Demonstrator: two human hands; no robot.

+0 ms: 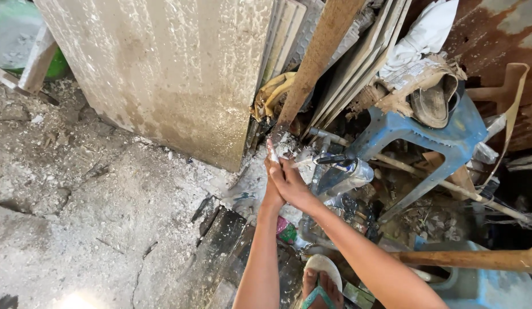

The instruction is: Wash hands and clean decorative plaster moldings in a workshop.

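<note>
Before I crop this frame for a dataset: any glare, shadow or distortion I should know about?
Head view: blown-out glare on the floor at the bottom edge; deep shadow under the blue stool at right hides detail; wide-angle bending tilts the slab and plank at the edges; the hands, pressed together, are sharp, only the foot is cut off.

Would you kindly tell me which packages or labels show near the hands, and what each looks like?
Wrapper: on the floor right of the left forearm, below the hands; crumpled, pink and green.
Metal can: lying just right of the hands, beside the blue stool; cylindrical, silver, with a dark label patch.
No signs or screens.
</note>
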